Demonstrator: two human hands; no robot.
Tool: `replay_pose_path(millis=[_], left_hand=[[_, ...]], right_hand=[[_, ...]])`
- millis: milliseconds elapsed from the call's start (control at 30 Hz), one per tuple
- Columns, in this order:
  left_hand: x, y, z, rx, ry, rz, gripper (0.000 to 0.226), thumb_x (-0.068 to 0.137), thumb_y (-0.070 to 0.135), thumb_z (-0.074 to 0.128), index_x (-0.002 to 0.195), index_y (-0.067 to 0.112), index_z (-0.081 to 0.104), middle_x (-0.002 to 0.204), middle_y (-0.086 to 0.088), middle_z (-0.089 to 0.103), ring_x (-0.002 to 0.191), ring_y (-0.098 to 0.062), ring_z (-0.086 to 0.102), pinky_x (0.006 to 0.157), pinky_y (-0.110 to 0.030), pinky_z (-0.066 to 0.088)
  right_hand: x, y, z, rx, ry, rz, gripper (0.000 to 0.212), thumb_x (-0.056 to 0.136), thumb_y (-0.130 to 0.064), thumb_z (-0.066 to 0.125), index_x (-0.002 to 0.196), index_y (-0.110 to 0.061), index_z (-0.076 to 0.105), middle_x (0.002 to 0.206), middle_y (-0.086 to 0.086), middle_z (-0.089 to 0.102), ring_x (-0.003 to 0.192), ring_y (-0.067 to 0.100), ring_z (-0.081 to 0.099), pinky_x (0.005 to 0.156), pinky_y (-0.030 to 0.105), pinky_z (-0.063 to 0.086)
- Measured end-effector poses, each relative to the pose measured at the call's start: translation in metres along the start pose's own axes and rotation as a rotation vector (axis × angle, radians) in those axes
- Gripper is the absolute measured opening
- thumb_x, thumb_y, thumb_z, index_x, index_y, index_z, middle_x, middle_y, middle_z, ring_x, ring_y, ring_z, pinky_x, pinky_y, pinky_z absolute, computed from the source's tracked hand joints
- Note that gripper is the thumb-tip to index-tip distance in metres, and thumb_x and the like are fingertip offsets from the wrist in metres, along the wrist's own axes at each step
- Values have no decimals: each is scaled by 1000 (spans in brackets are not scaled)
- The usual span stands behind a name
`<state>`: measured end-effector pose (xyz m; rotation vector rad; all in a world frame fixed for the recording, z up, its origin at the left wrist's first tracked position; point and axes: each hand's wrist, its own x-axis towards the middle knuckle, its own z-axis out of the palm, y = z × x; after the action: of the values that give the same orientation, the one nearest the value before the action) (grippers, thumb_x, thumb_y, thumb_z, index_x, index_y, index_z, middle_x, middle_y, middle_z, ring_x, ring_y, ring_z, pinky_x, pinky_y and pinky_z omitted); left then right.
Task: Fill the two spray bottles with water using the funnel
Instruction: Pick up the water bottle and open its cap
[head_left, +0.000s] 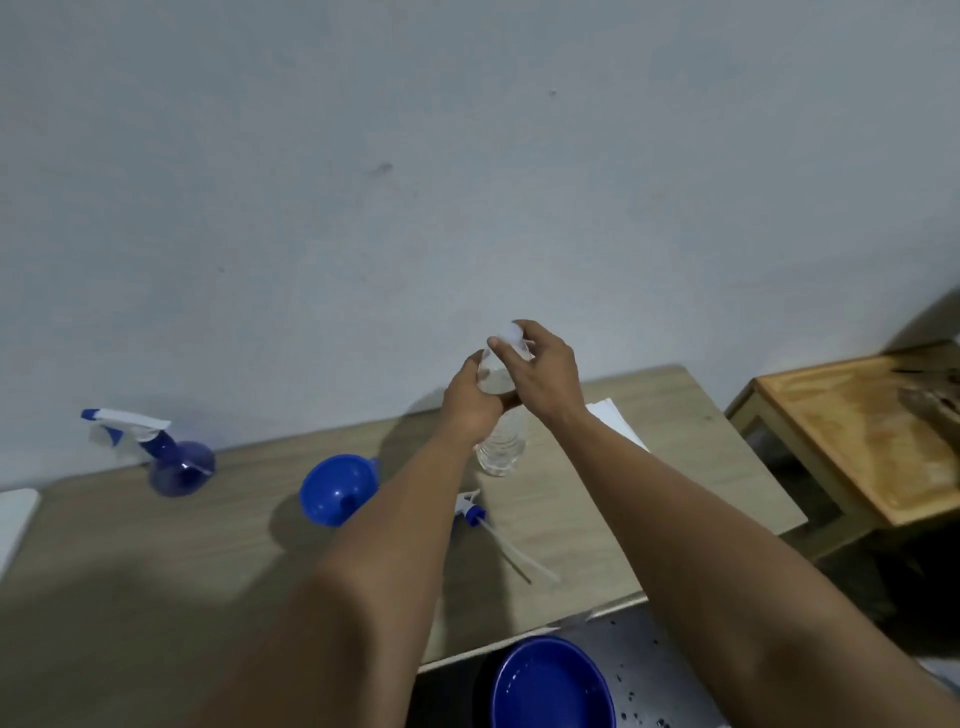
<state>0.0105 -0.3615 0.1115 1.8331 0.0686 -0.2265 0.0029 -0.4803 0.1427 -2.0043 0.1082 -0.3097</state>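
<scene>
Left hand (475, 397) grips the clear water bottle (501, 441) and right hand (540, 371) pinches its cap (506, 331); funnel (337, 488), capped spray bottle (179, 465) and a loose sprayer head (470, 509) lie to their left, so filling appears unstarted.

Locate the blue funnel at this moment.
In the head view the blue funnel sits on the wooden table, left of centre, between the spray bottle at far left and the clear water bottle, partly behind the left forearm.
</scene>
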Motion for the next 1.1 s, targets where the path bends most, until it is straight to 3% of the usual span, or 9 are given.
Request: replay_pose_path(millis=[133, 267, 500, 667, 767, 900, 1000, 1100], left_hand=[[-28, 0, 5, 57, -95, -2, 97, 69, 41, 89, 151, 35, 37, 137, 2, 55, 121, -21, 59, 103, -46, 51], [-51, -4, 2, 66, -131, 15, 99, 66, 43, 90, 150, 33, 38, 136, 3, 55, 121, -17, 58, 104, -39, 49], [-72, -10, -10, 148, -127, 31, 107, 55, 53, 92, 146, 32, 38, 136, 7, 55, 118, -12, 56, 96, -32, 47], [-76, -9, -6, 129, -124, 88, 104, 60, 48, 91, 148, 34, 38, 144, 7, 53, 132, -12, 52, 96, -27, 46], [-76, -12, -8, 164, -104, 113, 100, 63, 47, 91, 148, 34, 40, 141, 6, 56, 124, -13, 57, 105, -37, 49], [-77, -15, -13, 167, -104, 130, 101, 66, 45, 91, 151, 30, 39, 142, 5, 54, 124, -14, 56, 105, -38, 48], [-77, -15, -13, 152, -112, 133, 94, 66, 44, 91, 146, 31, 45, 135, 10, 57, 115, -7, 58, 94, -27, 50], [-78, -14, -12, 168, -120, 153, 82, 66, 43, 91, 137, 40, 50, 123, 16, 62, 101, 8, 56, 75, -16, 44]], right_hand=[[-29, 3, -19, -49, 33, 17, 40, 89, -59, 70, 118, -30, 69, 110, -14, 73, 108, 13, 67, 95, 39, 56], [-53, 3, -26, -40, 31, 16, 37, 87, -60, 71, 111, -32, 70, 104, -15, 74, 102, 10, 69, 92, 42, 59], [-70, -8, -25, -39, 55, 27, 46, 72, -66, 81, 101, -37, 61, 103, -15, 73, 100, 6, 69, 83, 28, 58], [-77, -4, -24, 143, 101, 34, 33, 76, -45, 88, 90, -26, 66, 91, -10, 75, 94, 1, 71, 82, 27, 57], [-79, -4, -29, 212, 40, 36, 26, 81, -35, 88, 95, -21, 71, 94, -8, 78, 96, 5, 74, 85, 30, 60], [-77, -8, -36, 233, -88, -2, 19, 90, -23, 82, 107, -14, 76, 102, -3, 80, 100, 11, 75, 95, 36, 60], [-75, -12, -40, 207, -126, 8, 26, 90, -23, 82, 114, -13, 75, 109, -2, 79, 105, 13, 74, 98, 35, 59], [-76, -14, -40, 188, -56, 50, 35, 79, -27, 92, 105, -15, 72, 103, 1, 79, 99, 18, 75, 88, 32, 61]])
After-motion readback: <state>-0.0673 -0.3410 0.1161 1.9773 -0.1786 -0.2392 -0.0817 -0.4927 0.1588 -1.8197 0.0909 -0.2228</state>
